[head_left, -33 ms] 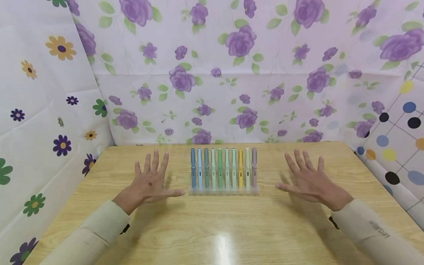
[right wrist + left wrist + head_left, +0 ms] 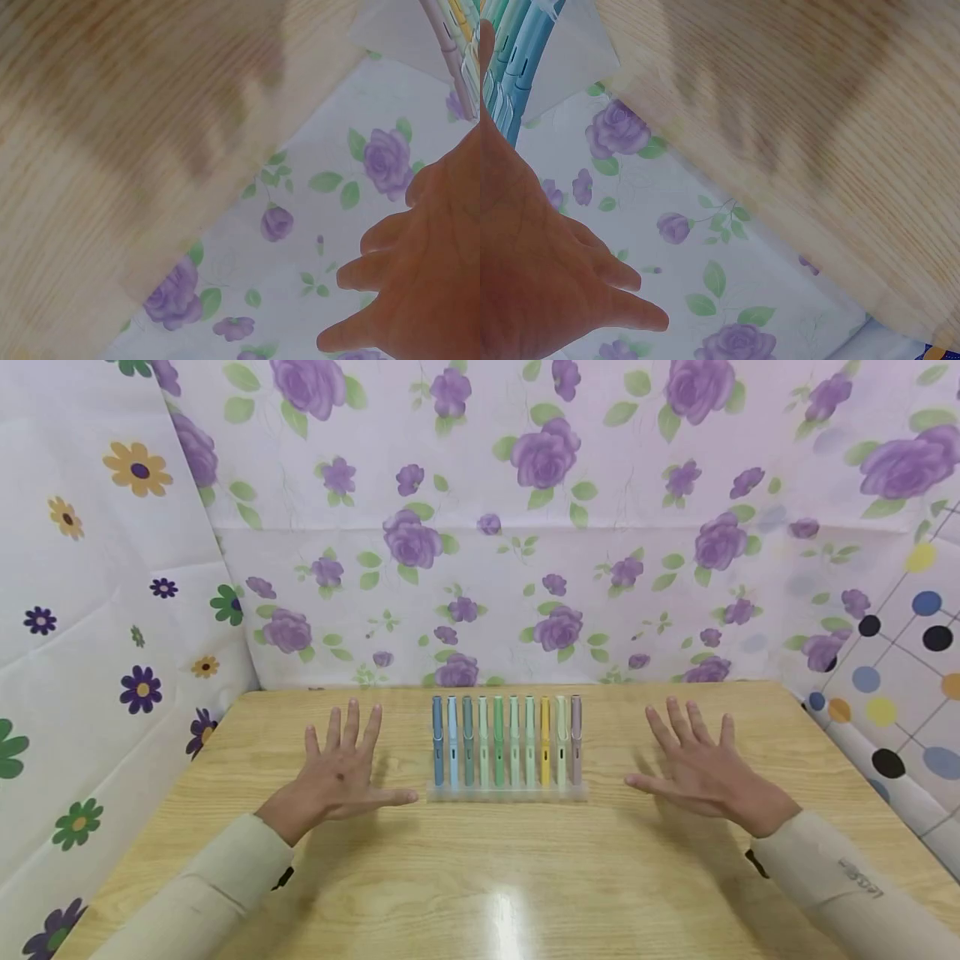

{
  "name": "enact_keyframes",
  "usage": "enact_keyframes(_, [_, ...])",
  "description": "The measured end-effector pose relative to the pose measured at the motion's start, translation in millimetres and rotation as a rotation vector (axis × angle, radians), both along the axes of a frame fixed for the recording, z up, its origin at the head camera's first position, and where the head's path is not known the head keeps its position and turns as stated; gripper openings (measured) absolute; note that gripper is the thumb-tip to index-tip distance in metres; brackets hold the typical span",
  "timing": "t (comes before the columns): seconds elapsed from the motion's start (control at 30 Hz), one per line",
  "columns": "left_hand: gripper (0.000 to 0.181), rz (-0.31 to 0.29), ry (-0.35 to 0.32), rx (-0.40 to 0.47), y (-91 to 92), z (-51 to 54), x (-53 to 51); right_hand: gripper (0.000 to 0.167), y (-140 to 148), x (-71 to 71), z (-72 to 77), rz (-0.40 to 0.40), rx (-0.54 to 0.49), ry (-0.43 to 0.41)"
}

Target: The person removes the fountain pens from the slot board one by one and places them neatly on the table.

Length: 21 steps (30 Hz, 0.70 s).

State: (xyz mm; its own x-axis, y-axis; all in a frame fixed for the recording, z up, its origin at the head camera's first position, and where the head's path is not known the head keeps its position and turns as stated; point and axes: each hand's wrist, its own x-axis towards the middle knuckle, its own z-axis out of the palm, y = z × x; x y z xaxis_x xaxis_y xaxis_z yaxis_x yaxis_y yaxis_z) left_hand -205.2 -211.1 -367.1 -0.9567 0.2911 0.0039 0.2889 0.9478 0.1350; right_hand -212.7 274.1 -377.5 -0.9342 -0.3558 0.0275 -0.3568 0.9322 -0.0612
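Observation:
Several pens stand side by side in a clear holder (image 2: 507,793) at the middle of the table, among them a dark blue pen (image 2: 438,743) at the left end, a yellow pen (image 2: 545,743) and a mauve pen (image 2: 576,743) at the right end. My left hand (image 2: 337,777) is spread to the left of the holder, its thumb pointing at it and not touching. To the right, my right hand (image 2: 705,772) is spread too, holding nothing. Each wrist view shows its hand (image 2: 540,255), (image 2: 427,262) with some pens at an upper corner.
The wooden table (image 2: 450,877) reaches back to a white cloth with purple flowers (image 2: 487,602). Another flowered cloth (image 2: 97,677) hangs at the left, and a cloth with coloured dots (image 2: 900,693) stands along the right side.

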Motion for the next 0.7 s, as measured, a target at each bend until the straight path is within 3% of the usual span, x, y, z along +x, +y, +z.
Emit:
enact_keyframes(0.27, [0.130, 0.002, -0.004, -0.019, -3.5, 3.3, -1.8, 0.106, 2.1, -1.8, 6.2, -0.001, 0.017, 0.010])
enact_keyframes(0.43, [0.129, -0.010, 0.008, -0.027, -3.8, 3.2, -4.4, 0.106, 1.2, -4.8, 7.1, 0.038, 0.012, 0.039])
enact_keyframes(0.7, [0.130, -0.085, -0.004, 0.042, 2.4, 0.7, -4.4, 0.105, -4.9, -6.9, 6.3, 0.138, -0.026, 0.008])
